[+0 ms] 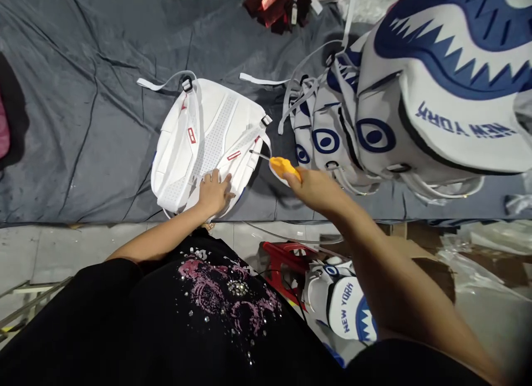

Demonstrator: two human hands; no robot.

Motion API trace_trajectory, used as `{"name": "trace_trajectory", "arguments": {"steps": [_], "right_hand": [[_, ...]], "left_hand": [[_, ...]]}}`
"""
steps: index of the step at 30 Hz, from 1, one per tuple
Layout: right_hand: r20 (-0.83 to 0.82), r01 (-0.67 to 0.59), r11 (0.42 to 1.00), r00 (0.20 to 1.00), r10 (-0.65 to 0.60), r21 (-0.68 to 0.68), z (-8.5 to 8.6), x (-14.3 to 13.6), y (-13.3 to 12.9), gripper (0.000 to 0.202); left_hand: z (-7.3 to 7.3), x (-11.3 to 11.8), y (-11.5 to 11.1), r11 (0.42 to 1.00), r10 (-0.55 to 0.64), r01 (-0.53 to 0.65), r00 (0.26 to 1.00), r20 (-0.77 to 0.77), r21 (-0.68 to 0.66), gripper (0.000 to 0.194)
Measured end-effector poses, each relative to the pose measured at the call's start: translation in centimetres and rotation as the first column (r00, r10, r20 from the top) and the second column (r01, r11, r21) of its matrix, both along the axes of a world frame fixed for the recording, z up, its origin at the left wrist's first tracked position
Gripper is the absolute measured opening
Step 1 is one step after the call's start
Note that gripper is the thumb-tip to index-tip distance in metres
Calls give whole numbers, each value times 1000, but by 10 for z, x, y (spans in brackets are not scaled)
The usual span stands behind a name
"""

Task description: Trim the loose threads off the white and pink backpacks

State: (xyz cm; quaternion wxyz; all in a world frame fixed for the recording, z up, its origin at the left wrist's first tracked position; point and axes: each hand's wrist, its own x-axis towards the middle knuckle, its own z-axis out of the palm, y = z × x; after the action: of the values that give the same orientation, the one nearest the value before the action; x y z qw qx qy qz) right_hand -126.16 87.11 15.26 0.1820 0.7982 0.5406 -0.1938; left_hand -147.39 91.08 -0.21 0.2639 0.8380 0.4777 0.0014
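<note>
A white backpack [216, 114] lies on the grey cloth with its back panel and shoulder straps facing up. My left hand [214, 194] rests flat on its lower part, fingers spread. In my right hand [310, 186] is a yellow-handled tool [285, 168] with a thin metal tip, gripped by the handle. The tip points left at the backpack's right side, close to the right strap with its small red-outlined label [234, 155]. Whether the tip touches the fabric I cannot tell.
Several white-and-blue backpacks [374, 114] stand in a row at the right. Red shiny material [276, 6] lies at the back. Below the table edge are a red stool [282, 264], another backpack [344, 308], a cardboard box [432, 269] and clear plastic wrap [474, 264].
</note>
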Motion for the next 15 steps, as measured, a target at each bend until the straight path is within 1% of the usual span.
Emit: {"name": "trace_trajectory", "arguments": {"steps": [1,2,3,4,5,6,7,8,9,10,11,12,13,14,15], "right_hand": [[-4,4,1000,1000,-4,-5,-2,-8,-8,49],[-4,8,1000,1000,-8,-7,-4,-16,-17,46],[-13,13,1000,1000,-13,-11,-6,-25,-29,44],[-32,25,999,999,-26,-21,-9,-34,-42,41],[-61,43,998,997,-45,-34,-12,-44,-56,38],[-94,66,997,993,-71,-48,-16,-54,-70,36],[-129,98,993,986,-106,-72,-21,-65,-84,35],[-160,132,987,976,-146,-95,-27,-76,-96,35],[-177,164,979,967,-183,-119,-33,-88,-106,34],[-176,192,971,960,-216,-143,-41,-99,-115,34],[-167,219,962,955,-246,-165,-48,-110,-121,33],[-153,246,952,949,-274,-180,-56,-121,-125,33],[-138,270,945,945,-297,-184,-63,-131,-127,33],[-127,288,941,942,-312,-175,-70,-140,-127,33],[-125,301,940,938,-322,-159,-77,-150,-125,33]], "left_hand": [[4,-9,4,999,-25,27,998,58,-28,56],[10,-22,10,998,-33,40,989,146,-47,52],[16,-39,16,998,-6,22,964,266,-60,48],[22,-58,25,995,72,-38,912,404,-91,45],[27,-79,34,972,223,-145,818,530,-186,44],[30,-99,44,903,421,-258,687,593,-342,42],[31,-118,55,782,617,-343,547,566,-521,38],[31,-133,66,628,769,-381,437,467,-678,34],[28,-145,76,485,858,-385,384,341,-785,29],[24,-153,85,371,898,-367,377,228,-853,29],[20,-156,91,287,909,-332,391,146,-899,31],[15,-157,96,220,912,-282,399,94,-934,34],[10,-156,99,139,925,-224,378,46,-965,35],[6,-154,100,64,940,-166,341,4,-984,34],[3,-152,99,5,955,-112,297,-29,-994,33]]}}
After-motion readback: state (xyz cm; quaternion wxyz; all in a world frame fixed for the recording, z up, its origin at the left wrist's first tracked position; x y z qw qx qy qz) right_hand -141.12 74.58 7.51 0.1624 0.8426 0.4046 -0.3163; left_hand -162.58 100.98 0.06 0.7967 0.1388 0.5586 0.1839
